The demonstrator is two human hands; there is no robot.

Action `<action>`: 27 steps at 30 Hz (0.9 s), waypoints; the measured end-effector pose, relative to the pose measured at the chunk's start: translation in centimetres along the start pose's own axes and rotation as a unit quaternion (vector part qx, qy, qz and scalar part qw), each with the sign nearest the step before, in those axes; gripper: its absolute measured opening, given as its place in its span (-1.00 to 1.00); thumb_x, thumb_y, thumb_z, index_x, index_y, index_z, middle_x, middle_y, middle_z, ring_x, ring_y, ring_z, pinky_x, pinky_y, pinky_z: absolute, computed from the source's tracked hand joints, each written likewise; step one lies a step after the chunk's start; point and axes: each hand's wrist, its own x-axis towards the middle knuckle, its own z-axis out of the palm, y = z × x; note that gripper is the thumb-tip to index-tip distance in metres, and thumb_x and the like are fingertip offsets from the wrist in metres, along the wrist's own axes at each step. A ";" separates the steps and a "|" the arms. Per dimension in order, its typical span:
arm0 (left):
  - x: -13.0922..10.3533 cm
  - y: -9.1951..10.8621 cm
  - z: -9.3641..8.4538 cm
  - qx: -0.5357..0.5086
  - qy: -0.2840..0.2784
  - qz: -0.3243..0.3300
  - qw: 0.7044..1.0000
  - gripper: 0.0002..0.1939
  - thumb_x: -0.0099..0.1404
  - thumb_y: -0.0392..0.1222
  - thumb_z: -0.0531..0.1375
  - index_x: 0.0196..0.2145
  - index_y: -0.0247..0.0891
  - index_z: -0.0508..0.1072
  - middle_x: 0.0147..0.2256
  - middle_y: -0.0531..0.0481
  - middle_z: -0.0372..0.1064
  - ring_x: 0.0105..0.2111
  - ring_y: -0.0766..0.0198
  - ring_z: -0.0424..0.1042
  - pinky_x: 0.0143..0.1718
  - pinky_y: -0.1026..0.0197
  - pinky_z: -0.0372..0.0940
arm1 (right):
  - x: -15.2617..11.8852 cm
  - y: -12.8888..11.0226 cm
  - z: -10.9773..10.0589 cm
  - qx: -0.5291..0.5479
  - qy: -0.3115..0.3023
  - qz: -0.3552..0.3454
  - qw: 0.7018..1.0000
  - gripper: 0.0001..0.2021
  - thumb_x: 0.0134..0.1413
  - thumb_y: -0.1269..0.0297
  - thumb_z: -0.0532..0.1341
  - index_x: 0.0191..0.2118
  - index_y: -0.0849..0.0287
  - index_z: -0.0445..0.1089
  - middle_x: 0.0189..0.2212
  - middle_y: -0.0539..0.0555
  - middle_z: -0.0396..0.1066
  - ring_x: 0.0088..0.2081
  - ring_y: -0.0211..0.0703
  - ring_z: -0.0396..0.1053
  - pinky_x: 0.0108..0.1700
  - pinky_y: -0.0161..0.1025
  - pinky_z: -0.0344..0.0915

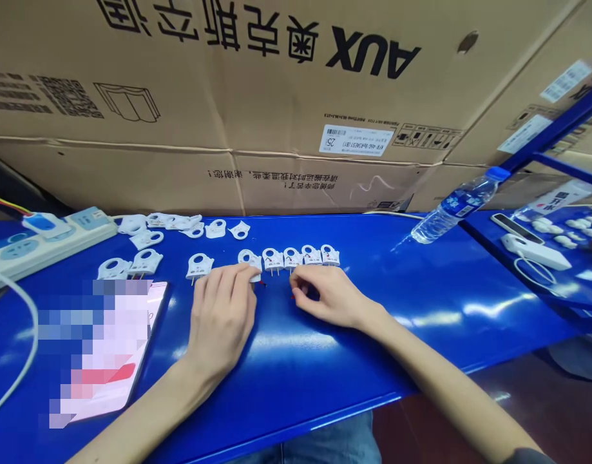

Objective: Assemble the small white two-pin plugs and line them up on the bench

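Note:
My left hand (221,316) rests over the blue table, its fingers curled and pressed together on a white plug housing (250,256) with a round hole. A tiny red and black bit (263,282) shows beside those fingertips. Just right of it, my right hand (324,293) is closed in a pinch; a speck of red shows at its fingertips, too small to name. Beyond the hands stand several white plug pieces (272,258) in a row, round holes upward, metal pins toward me. Another plug piece (200,265) stands left of my left hand.
Loose white housings (215,228) lie farther back by the cardboard box (286,129). At left are a power strip (49,245) and a tablet-like device (114,361), partly blurred out. A tilted water bottle (457,206) stands right, near a blue metal frame (561,116).

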 end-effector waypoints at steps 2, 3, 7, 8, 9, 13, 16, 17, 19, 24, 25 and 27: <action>-0.3 0.5 -0.1 -0.029 0.013 0.051 0.998 -0.74 0.42 -0.43 0.10 0.01 -0.30 0.43 -0.09 -0.15 0.54 -0.09 0.06 0.48 -0.04 0.02 0.29 | 0.0 0.2 0.2 0.012 0.084 0.024 0.996 -0.94 0.24 0.40 0.16 -0.26 0.10 0.34 -0.39 -0.04 0.47 -0.39 -0.25 0.38 -0.28 -0.30 0.26; -0.4 0.7 -0.2 -0.045 0.013 0.077 0.996 -0.74 0.42 -0.44 0.11 0.01 -0.31 0.44 -0.09 -0.15 0.55 -0.10 0.07 0.47 -0.04 0.02 0.30 | 0.1 0.2 0.3 0.017 0.124 0.037 0.991 -0.94 0.26 0.38 0.16 -0.26 0.10 0.35 -0.38 -0.04 0.48 -0.40 -0.25 0.39 -0.30 -0.30 0.27; -1.2 1.7 0.0 -0.127 -0.033 0.159 0.979 -0.71 0.42 -0.46 0.09 0.03 -0.30 0.45 -0.08 -0.12 0.55 -0.10 0.12 0.47 -0.04 0.05 0.32 | 0.1 0.4 0.7 0.028 0.207 0.056 0.976 -0.97 0.28 0.34 0.19 -0.22 0.08 0.37 -0.33 -0.02 0.52 -0.39 -0.25 0.43 -0.34 -0.31 0.30; -1.3 1.9 0.0 -0.138 -0.048 0.170 0.975 -0.70 0.42 -0.46 0.10 0.05 -0.31 0.44 -0.07 -0.12 0.56 -0.10 0.12 0.47 -0.03 0.05 0.32 | 0.1 0.4 0.8 0.026 0.208 0.052 0.976 -0.97 0.28 0.34 0.19 -0.22 0.08 0.37 -0.33 -0.02 0.52 -0.38 -0.25 0.43 -0.34 -0.31 0.31; -1.4 2.1 0.1 -0.145 -0.056 0.178 0.972 -0.68 0.42 -0.46 0.10 0.07 -0.32 0.44 -0.06 -0.13 0.56 -0.10 0.12 0.47 -0.02 0.04 0.32 | 0.1 0.4 0.8 0.023 0.204 0.048 0.977 -0.96 0.30 0.34 0.19 -0.22 0.08 0.38 -0.33 -0.02 0.52 -0.38 -0.24 0.43 -0.33 -0.31 0.31; -1.3 2.6 0.3 -0.141 -0.063 0.151 0.976 -0.72 0.45 -0.38 0.11 0.08 -0.31 0.42 -0.11 -0.12 0.54 -0.14 0.14 0.48 -0.05 0.05 0.31 | 0.0 0.7 1.0 0.011 0.172 0.032 0.984 -0.92 0.37 0.30 0.17 -0.19 0.10 0.40 -0.31 0.01 0.53 -0.35 -0.23 0.45 -0.27 -0.28 0.34; -1.0 2.5 0.1 -0.119 -0.065 0.101 0.986 -0.80 0.46 -0.25 0.15 0.00 -0.29 0.43 -0.16 -0.11 0.51 -0.18 0.11 0.47 -0.13 0.05 0.29 | -0.1 1.1 1.1 0.009 0.147 0.029 0.989 -0.89 0.41 0.27 0.16 -0.13 0.09 0.43 -0.26 0.03 0.54 -0.29 -0.20 0.47 -0.22 -0.26 0.35; -1.0 2.4 0.0 -0.113 -0.071 0.087 0.987 -0.82 0.44 -0.23 0.16 -0.03 -0.30 0.43 -0.17 -0.11 0.50 -0.18 0.09 0.47 -0.15 0.05 0.28 | -0.1 1.2 1.1 0.008 0.139 0.030 0.990 -0.89 0.42 0.26 0.16 -0.11 0.09 0.44 -0.25 0.03 0.54 -0.27 -0.19 0.47 -0.21 -0.25 0.36; -1.0 2.3 0.0 -0.109 -0.089 0.069 0.988 -0.86 0.42 -0.23 0.16 -0.09 -0.29 0.42 -0.21 -0.09 0.49 -0.21 0.09 0.45 -0.17 0.04 0.26 | -0.2 1.3 1.1 0.006 0.124 0.032 0.992 -0.88 0.43 0.26 0.17 -0.10 0.08 0.46 -0.23 0.04 0.55 -0.23 -0.17 0.48 -0.20 -0.24 0.35; -1.3 2.2 0.3 -0.127 -0.102 0.063 0.985 -0.88 0.44 -0.30 0.09 -0.12 -0.24 0.42 -0.30 -0.01 0.46 -0.29 0.16 0.41 -0.23 0.08 0.21 | 0.0 0.9 0.7 0.021 0.065 0.022 0.997 -0.90 0.41 0.28 0.22 -0.12 0.10 0.50 -0.22 0.03 0.58 -0.21 -0.16 0.49 -0.18 -0.24 0.34; -1.3 2.2 0.3 -0.132 -0.098 0.067 0.984 -0.87 0.45 -0.31 0.09 -0.12 -0.23 0.42 -0.29 0.00 0.46 -0.29 0.16 0.41 -0.22 0.09 0.21 | 0.0 0.8 0.5 0.023 0.050 0.024 0.998 -0.90 0.40 0.29 0.23 -0.14 0.11 0.51 -0.23 0.02 0.59 -0.22 -0.17 0.49 -0.18 -0.24 0.33; -1.2 2.2 0.3 -0.138 -0.097 0.083 0.982 -0.86 0.46 -0.32 0.10 -0.09 -0.24 0.42 -0.27 0.00 0.47 -0.27 0.17 0.42 -0.22 0.10 0.21 | 0.1 0.6 0.3 0.025 0.023 0.029 0.999 -0.92 0.37 0.31 0.27 -0.16 0.12 0.53 -0.26 0.02 0.59 -0.23 -0.17 0.49 -0.17 -0.24 0.34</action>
